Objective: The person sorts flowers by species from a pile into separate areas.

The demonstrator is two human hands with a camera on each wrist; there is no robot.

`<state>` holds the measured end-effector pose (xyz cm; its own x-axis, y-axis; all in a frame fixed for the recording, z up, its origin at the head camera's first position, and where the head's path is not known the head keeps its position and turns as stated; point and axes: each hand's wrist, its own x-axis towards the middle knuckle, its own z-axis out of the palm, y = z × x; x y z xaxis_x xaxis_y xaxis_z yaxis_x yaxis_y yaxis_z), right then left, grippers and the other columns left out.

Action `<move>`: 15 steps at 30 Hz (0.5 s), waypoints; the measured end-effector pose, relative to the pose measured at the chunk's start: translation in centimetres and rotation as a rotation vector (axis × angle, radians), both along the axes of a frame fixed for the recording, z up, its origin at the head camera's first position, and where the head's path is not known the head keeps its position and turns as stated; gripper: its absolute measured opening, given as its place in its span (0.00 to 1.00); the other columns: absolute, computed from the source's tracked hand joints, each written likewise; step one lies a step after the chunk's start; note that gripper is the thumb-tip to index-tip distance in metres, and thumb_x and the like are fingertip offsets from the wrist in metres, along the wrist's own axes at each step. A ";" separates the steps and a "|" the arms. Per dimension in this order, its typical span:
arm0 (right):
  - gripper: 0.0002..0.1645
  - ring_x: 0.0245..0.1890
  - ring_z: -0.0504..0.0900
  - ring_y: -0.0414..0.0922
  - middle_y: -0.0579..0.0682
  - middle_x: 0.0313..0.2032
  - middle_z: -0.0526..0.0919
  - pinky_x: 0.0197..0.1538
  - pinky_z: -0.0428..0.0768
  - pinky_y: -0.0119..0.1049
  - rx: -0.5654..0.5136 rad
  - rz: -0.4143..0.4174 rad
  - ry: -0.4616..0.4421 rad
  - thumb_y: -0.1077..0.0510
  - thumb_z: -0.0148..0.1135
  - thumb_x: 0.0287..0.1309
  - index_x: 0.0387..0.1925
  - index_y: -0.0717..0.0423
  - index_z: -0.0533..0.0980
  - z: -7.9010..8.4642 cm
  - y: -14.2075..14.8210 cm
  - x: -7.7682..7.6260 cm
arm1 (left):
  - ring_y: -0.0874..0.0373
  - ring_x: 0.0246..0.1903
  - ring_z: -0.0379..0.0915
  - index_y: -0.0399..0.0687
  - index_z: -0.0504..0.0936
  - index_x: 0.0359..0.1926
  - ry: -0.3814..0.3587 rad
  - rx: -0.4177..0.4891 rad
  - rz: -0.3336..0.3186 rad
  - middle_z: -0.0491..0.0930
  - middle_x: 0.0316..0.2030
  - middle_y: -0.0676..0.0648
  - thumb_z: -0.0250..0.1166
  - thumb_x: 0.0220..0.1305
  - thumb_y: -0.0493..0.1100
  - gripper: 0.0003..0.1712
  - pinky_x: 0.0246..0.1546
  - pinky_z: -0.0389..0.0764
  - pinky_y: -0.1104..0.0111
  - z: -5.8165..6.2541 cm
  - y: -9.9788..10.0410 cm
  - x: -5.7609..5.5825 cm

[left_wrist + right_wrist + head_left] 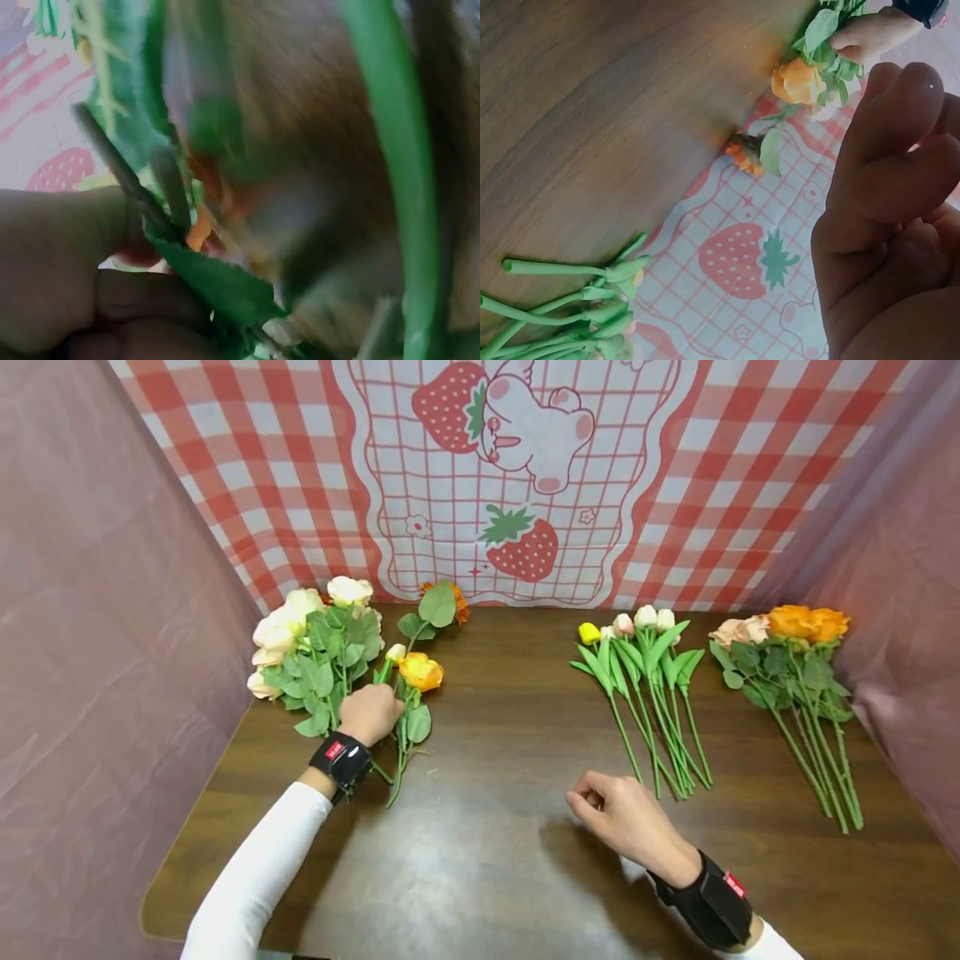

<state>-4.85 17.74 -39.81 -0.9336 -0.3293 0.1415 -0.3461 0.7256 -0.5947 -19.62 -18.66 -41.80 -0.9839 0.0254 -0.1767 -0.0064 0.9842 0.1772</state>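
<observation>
My left hand [371, 714] is in among the flowers on the left side of the table, its fingers curled at a leafy flower stem [112, 154]. Which bloom that stem carries is hidden. Right by the hand are a yellow-orange rose [422, 672] and a pale tulip [396, 652]. A smooth green stem [401, 165] passes close to the left wrist camera. Cream roses [277, 631] with green leaves lie just beyond the hand. My right hand [626, 818] hovers over the table with loosely curled fingers and holds nothing.
Several tulips [663, 672], white, pink and yellow, lie to the right of the middle. Farther right is a bunch of orange roses [808, 622] and peach roses [738, 631]. An orange flower [461, 604] lies at the back, against the checked cloth [300, 485].
</observation>
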 end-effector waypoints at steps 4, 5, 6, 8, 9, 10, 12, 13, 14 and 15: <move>0.10 0.17 0.66 0.26 0.30 0.18 0.73 0.22 0.67 0.26 -0.001 0.012 0.027 0.61 0.67 0.57 0.24 0.43 0.79 -0.3 -0.2 0.0 | 0.39 0.25 0.81 0.39 0.78 0.21 0.043 -0.044 -0.002 0.82 0.25 0.35 0.58 0.65 0.48 0.20 0.20 0.77 0.50 -0.5 0.2 0.0; 0.10 0.17 0.66 0.26 0.30 0.18 0.73 0.22 0.68 0.26 -0.003 0.016 0.034 0.61 0.67 0.57 0.24 0.43 0.79 -0.4 -0.2 0.0 | 0.39 0.24 0.80 0.39 0.78 0.20 0.055 -0.047 0.000 0.81 0.24 0.35 0.58 0.65 0.48 0.20 0.19 0.77 0.51 -0.6 0.2 -0.1; 0.10 0.17 0.66 0.26 0.30 0.18 0.73 0.22 0.67 0.26 -0.005 0.018 0.038 0.61 0.68 0.56 0.24 0.43 0.79 -0.5 -0.2 0.0 | 0.40 0.23 0.79 0.40 0.77 0.20 0.072 -0.042 0.004 0.80 0.23 0.36 0.58 0.65 0.48 0.20 0.18 0.76 0.51 -0.8 0.2 -0.1; 0.11 0.17 0.66 0.26 0.30 0.18 0.72 0.22 0.67 0.25 -0.008 0.022 0.043 0.62 0.68 0.56 0.24 0.43 0.79 -0.5 -0.2 0.0 | 0.42 0.21 0.78 0.43 0.74 0.18 0.119 0.004 0.023 0.77 0.20 0.38 0.58 0.63 0.46 0.18 0.16 0.74 0.53 -1.0 0.1 0.0; 0.11 0.17 0.66 0.26 0.30 0.18 0.72 0.22 0.67 0.25 -0.011 0.025 0.041 0.62 0.67 0.57 0.24 0.43 0.79 -0.5 -0.1 0.0 | 0.43 0.20 0.76 0.44 0.73 0.17 0.147 0.038 0.036 0.75 0.18 0.40 0.57 0.63 0.45 0.18 0.16 0.72 0.54 -1.1 0.1 0.0; 0.11 0.17 0.66 0.26 0.30 0.18 0.72 0.22 0.67 0.25 -0.010 0.026 0.039 0.62 0.67 0.57 0.24 0.43 0.79 -0.5 -0.1 0.0 | 0.45 0.20 0.75 0.46 0.71 0.17 0.177 0.080 0.055 0.73 0.17 0.42 0.57 0.62 0.44 0.17 0.15 0.71 0.55 -1.0 0.0 0.0; 0.11 0.17 0.65 0.26 0.30 0.18 0.72 0.22 0.67 0.25 -0.011 0.032 0.032 0.61 0.67 0.57 0.24 0.43 0.79 -0.5 0.0 0.1 | 0.48 0.19 0.71 0.49 0.68 0.16 0.237 0.177 0.090 0.70 0.16 0.46 0.57 0.60 0.41 0.16 0.16 0.67 0.58 -0.7 0.1 0.1; 0.11 0.18 0.65 0.26 0.30 0.18 0.72 0.22 0.67 0.25 -0.011 0.035 0.027 0.61 0.67 0.57 0.25 0.43 0.79 -0.5 0.0 0.1 | 0.49 0.19 0.70 0.50 0.67 0.16 0.258 0.223 0.103 0.69 0.16 0.47 0.56 0.60 0.40 0.16 0.16 0.66 0.59 -0.5 0.2 0.1; 0.11 0.18 0.65 0.26 0.30 0.18 0.73 0.22 0.67 0.25 -0.013 0.038 0.022 0.61 0.67 0.58 0.25 0.43 0.79 -0.5 0.0 0.1 | 0.49 0.19 0.69 0.50 0.66 0.15 0.271 0.261 0.112 0.68 0.15 0.48 0.56 0.60 0.40 0.16 0.16 0.65 0.60 -0.2 0.2 0.1; 0.10 0.18 0.65 0.26 0.30 0.19 0.73 0.22 0.67 0.25 -0.014 0.041 0.015 0.62 0.67 0.58 0.25 0.43 0.79 -0.6 0.0 0.1 | 0.50 0.19 0.69 0.50 0.67 0.16 0.280 0.294 0.121 0.69 0.16 0.48 0.55 0.60 0.39 0.16 0.16 0.65 0.60 0.2 0.3 0.1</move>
<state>-4.74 17.74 -40.38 -0.9169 -0.3653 0.1606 -0.3847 0.7023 -0.5989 -19.49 -18.32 -41.64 -0.9919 -0.0838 0.0957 -0.0304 0.8866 0.4615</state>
